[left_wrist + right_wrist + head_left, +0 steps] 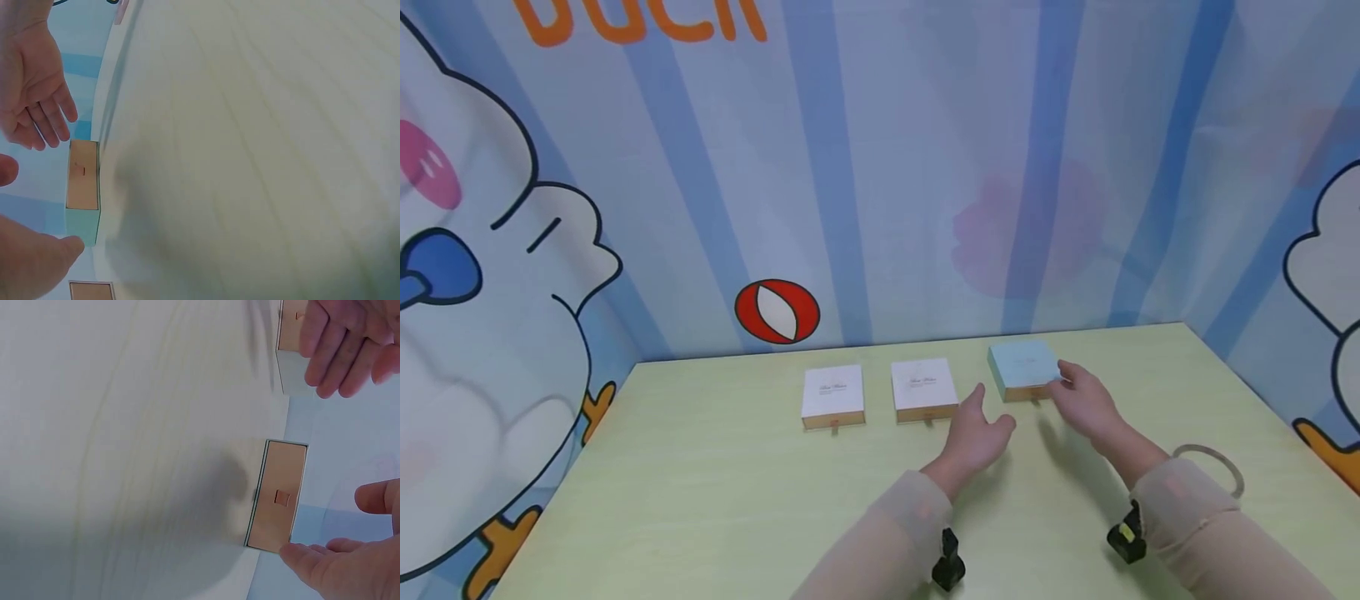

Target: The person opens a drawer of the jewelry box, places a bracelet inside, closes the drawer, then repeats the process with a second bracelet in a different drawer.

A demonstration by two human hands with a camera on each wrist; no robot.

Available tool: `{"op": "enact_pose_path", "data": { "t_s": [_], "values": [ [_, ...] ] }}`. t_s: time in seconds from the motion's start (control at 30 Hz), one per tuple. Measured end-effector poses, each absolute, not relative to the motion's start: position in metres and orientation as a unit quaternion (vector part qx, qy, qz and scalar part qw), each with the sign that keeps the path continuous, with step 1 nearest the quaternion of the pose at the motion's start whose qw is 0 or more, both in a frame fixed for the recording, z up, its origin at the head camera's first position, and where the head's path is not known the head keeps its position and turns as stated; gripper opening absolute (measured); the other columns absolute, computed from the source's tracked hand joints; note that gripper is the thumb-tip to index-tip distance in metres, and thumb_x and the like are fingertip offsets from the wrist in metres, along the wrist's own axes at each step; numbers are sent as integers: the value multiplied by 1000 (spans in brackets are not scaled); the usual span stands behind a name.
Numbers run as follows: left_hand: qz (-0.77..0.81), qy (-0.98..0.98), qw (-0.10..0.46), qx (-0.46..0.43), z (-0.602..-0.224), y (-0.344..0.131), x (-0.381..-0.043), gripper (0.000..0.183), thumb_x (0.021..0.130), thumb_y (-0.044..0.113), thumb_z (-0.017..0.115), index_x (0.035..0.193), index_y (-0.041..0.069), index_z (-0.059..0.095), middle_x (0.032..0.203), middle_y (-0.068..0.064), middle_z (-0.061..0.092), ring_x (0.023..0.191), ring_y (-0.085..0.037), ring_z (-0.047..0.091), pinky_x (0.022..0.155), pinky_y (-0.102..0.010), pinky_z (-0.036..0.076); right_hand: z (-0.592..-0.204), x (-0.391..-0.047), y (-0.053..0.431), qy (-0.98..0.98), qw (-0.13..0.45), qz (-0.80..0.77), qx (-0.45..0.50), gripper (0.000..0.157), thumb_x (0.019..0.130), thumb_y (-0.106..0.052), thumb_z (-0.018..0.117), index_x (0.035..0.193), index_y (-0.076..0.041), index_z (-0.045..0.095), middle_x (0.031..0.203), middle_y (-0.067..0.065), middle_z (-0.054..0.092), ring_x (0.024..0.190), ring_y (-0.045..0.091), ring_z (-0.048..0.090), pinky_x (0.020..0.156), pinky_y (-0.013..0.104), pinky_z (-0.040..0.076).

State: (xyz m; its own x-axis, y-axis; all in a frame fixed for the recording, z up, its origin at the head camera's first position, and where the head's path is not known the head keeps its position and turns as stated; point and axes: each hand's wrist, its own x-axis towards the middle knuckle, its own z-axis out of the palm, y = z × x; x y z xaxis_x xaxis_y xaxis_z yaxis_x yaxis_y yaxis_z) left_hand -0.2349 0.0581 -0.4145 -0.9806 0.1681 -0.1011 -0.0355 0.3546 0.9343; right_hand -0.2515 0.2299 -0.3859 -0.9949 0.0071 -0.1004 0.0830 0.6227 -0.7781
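A light-blue box [1024,364] with an orange-brown front lies at the back right of the table. My right hand [1084,404] is at its right side, fingers extended, thumb near the front corner. In the right wrist view, a fingertip of the right hand [344,569] is right at the corner of the box front [278,497], which has a small pull tab. My left hand [976,437] hovers to the left, thumb and fingers spread, holding nothing. It is nearest to a white box [923,387] in the middle, overlapping its right corner in the head view.
Another white box [833,395] of the same kind, with an orange-brown front, stands farther left in the row. The pale yellow-green table [700,483] meets a blue striped backdrop [880,167] with cartoon prints behind the boxes.
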Motion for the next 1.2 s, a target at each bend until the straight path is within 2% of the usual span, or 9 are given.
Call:
{"op": "enact_pose_path", "data": {
  "t_s": [0.43, 0.77, 1.03, 1.2],
  "values": [
    [572, 810, 129, 20, -421, 74, -242, 73, 86, 26, 61, 149, 11, 28, 153, -7, 32, 140, -24, 30, 111, -44, 30, -388, -256, 239, 890, 105, -441, 52, 71, 99, -31, 32, 146, 10, -1, 152, 34, 4, 139, 50, 12, 110, 57, 23],
    [585, 797, 144, 25, -420, 80, -246, 79, 84, 26, 64, 150, 11, 24, 155, -6, 27, 140, -24, 29, 110, -44, 31, -394, -260, 242, 895, 120, -429, 31, 68, 98, -24, 33, 144, 14, 0, 149, 38, 8, 136, 51, 17, 108, 58, 26],
    [585, 796, 150, 29, -420, 88, -249, 82, 82, 26, 67, 150, 11, 23, 154, -7, 29, 138, -22, 33, 108, -42, 34, -398, -260, 243, 890, 117, -441, 28, 65, 97, -22, 34, 145, 14, 7, 148, 37, 15, 135, 49, 23, 107, 58, 28],
    [574, 804, 155, 24, -422, 91, -250, 80, 82, 27, 67, 149, 11, 27, 153, -7, 31, 135, -22, 37, 107, -41, 35, -400, -260, 244, 890, 118, -440, 33, 67, 96, -21, 36, 143, 16, 6, 148, 37, 13, 136, 50, 19, 109, 58, 25]
  ]
}}
